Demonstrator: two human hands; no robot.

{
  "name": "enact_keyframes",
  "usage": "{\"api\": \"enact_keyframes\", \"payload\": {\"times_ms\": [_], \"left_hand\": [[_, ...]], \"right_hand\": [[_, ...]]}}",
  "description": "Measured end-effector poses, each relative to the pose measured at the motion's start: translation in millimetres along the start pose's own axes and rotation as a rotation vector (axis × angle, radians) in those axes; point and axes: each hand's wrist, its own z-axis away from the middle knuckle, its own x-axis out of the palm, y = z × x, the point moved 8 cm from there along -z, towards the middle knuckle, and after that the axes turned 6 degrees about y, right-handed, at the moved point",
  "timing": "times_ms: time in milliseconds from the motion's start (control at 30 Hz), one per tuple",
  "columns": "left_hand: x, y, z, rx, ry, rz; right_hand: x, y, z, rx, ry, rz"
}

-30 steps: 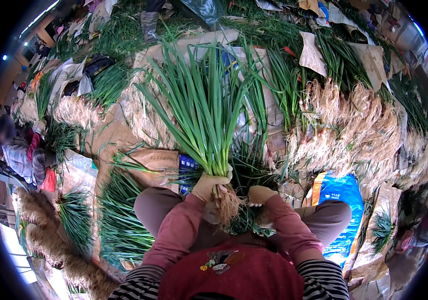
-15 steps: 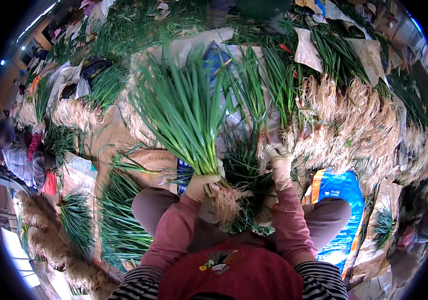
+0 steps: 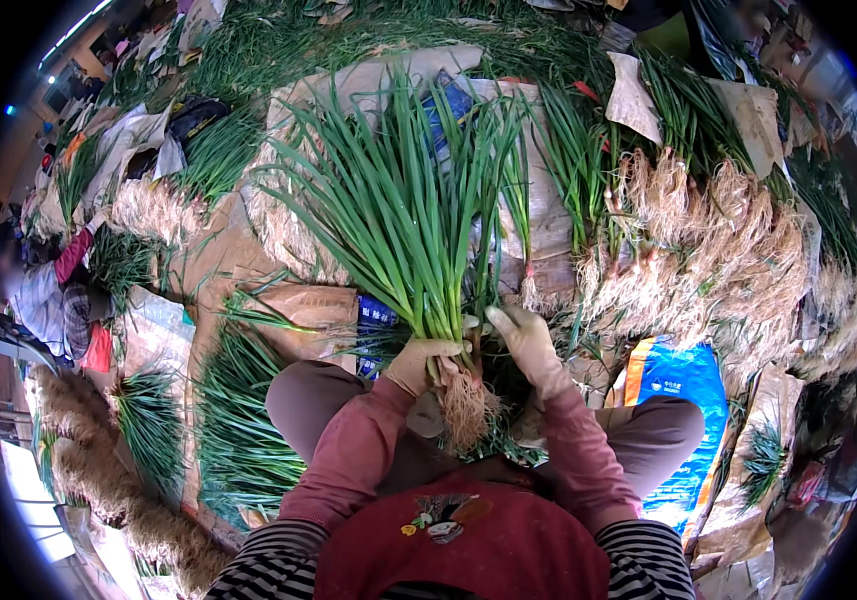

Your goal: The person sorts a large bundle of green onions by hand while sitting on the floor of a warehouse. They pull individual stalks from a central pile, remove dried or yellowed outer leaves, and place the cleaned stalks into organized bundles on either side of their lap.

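Observation:
My left hand (image 3: pixel 423 366), in a pale glove, is wrapped round the lower stems of a thick bunch of green onions (image 3: pixel 414 240). Their long green leaves fan away from me, and the whitish roots (image 3: pixel 470 408) hang toward my lap. My right hand (image 3: pixel 524 340), gloved too, is closed at the bunch's right side, thumb and fingers pinching a few green onion stalks against it. The fingertips are partly hidden by the stems. Just beyond my right hand lies a thin green onion (image 3: pixel 527 235), roots toward me, on a pale sheet (image 3: pixel 552 215).
Rooted green onions (image 3: pixel 704 235) form a heap at the right. Cut-looking greens (image 3: pixel 239 430) lie by my left knee, a blue and orange sack (image 3: pixel 684 420) by my right. A person (image 3: pixel 49 300) sits at the far left. Brown sheeting (image 3: pixel 204 265) covers the ground between.
My right hand has moved left and nearer, bringing green onion stalks to the bunch in my left hand. The bunch has swung slightly right and stands more upright.

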Motion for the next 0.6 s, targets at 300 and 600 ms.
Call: {"api": "enact_keyframes", "payload": {"times_ms": [300, 600], "left_hand": [[-4, -4, -9, 0.049, -0.111, 0.204], [-4, 0, 1, 0.024, -0.126, 0.196]], "right_hand": [[22, 33, -18, 0.163, 0.224, -0.574], [52, 24, -55, 0.248, 0.078, -0.800]]}}
